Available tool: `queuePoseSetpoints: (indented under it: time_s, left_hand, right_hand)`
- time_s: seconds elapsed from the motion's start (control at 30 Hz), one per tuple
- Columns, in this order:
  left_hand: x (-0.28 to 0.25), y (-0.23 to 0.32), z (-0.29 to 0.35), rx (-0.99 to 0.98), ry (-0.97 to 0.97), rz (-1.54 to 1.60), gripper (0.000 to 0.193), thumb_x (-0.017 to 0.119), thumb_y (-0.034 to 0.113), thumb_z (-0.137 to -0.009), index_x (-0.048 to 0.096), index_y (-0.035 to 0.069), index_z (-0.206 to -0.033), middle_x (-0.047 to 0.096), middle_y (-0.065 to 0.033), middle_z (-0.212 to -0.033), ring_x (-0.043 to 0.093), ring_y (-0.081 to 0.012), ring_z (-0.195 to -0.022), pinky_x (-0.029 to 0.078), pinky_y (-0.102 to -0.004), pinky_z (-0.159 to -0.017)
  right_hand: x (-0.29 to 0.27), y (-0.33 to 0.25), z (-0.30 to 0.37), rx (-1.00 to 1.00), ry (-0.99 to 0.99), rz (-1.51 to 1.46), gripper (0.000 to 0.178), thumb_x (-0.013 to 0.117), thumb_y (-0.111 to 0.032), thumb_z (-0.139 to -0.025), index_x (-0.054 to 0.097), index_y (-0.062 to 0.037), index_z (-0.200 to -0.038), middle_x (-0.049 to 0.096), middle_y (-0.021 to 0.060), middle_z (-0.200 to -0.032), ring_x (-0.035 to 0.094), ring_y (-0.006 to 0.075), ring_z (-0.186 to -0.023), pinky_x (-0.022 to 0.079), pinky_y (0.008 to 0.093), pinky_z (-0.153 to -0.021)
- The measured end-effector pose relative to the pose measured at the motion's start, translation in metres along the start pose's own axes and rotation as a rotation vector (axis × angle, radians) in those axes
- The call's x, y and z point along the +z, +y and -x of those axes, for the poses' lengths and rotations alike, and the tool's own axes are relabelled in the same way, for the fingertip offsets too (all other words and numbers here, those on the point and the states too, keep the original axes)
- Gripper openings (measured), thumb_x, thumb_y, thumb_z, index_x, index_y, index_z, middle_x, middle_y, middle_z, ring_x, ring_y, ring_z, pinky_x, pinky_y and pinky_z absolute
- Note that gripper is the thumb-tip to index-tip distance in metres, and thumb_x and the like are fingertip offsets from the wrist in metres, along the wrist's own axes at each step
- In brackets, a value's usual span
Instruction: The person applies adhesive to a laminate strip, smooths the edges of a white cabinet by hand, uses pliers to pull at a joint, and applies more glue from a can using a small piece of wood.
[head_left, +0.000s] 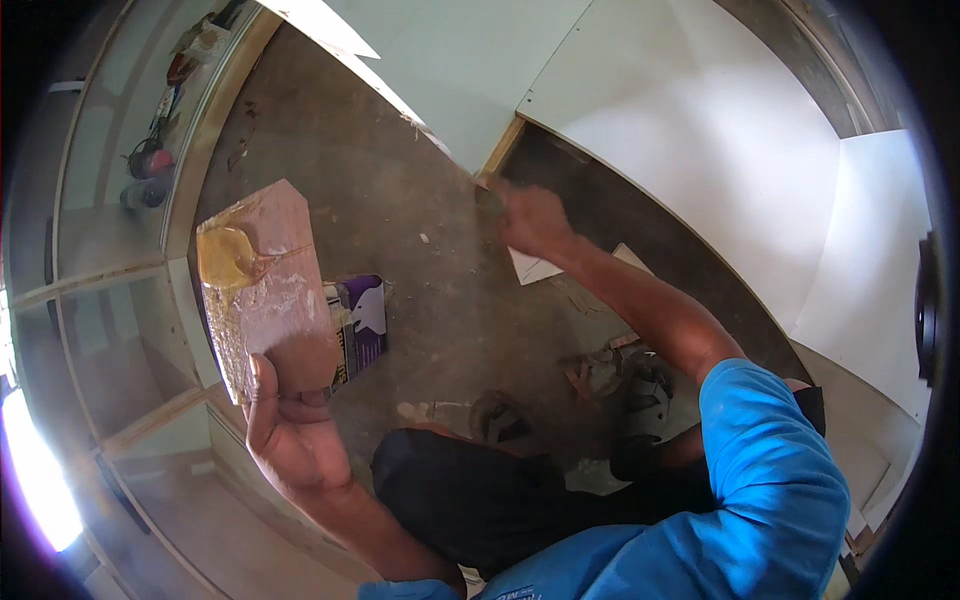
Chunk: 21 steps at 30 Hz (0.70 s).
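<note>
My left hand (pixel 305 440) is closed around the lower edge of a flat pinkish board (pixel 285 325), held tilted above the floor. A pool of glossy amber glue (pixel 226 258) lies on the board's upper left, with more smeared down its left side. At the corner of a pale panel (pixel 450 75), my right hand (pixel 535 222) has its fingers curled together beside the narrow wooden edge (pixel 502 146). What those fingers grip, if anything, is blurred and hidden by the hand.
A purple and white box (pixel 366 320) stands on the brown floor (pixel 350 160) behind the board. Large white panels (pixel 690 130) rise ahead and right. Wooden-framed compartments (pixel 140 340) line the left, with a power tool (pixel 150 160) inside. White offcuts (pixel 535 268) lie below my right hand.
</note>
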<state>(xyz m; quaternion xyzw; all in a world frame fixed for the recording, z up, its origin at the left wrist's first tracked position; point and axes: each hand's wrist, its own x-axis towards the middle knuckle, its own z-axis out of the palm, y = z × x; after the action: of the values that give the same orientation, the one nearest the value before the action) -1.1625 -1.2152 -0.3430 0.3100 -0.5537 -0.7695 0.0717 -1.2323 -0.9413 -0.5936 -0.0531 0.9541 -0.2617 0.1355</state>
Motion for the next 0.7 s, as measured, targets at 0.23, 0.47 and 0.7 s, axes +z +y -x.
queuePoseSetpoints:
  time_s: [0.23, 0.47, 0.7]
  left_hand:
    - [-0.009, 0.002, -0.004, -0.001, 0.001, 0.010, 0.039, 0.055, 0.015, -0.101, 0.048, -0.005, -0.134, 0.061, -0.0186, -0.129, 0.062, -0.0257, -0.117, 0.052, -0.0401, -0.103]
    - [-0.016, -0.002, -0.015, -0.011, -0.047, 0.087, 0.041, 0.061, 0.016, -0.098, 0.051, -0.005, -0.132, 0.062, -0.0164, -0.126, 0.063, -0.0254, -0.114, 0.054, -0.0408, -0.096]
    - [-0.028, -0.008, -0.022, -0.001, -0.025, 0.102, 0.040, 0.064, 0.015, -0.096, 0.053, -0.004, -0.128, 0.063, -0.0160, -0.125, 0.063, -0.0247, -0.113, 0.053, -0.0404, -0.098]
  right_hand:
    - [-0.039, 0.021, -0.055, 0.268, 0.160, -0.077, 0.065, 0.062, -0.017, -0.075, 0.049, 0.0012, -0.137, 0.068, 0.0264, -0.086, 0.068, 0.0409, -0.084, 0.054, 0.0512, -0.077]
    - [-0.010, -0.021, -0.050, 0.357, -0.003, -0.316, 0.052, 0.059, -0.019, -0.072, 0.060, 0.0098, -0.116, 0.068, 0.0279, -0.099, 0.066, 0.0434, -0.094, 0.053, 0.0482, -0.083]
    - [0.007, -0.075, 0.011, 0.302, -0.125, -0.134, 0.081, 0.061, -0.017, -0.073, 0.036, -0.0025, -0.149, 0.067, 0.0276, -0.104, 0.065, 0.0424, -0.100, 0.053, 0.0493, -0.086]
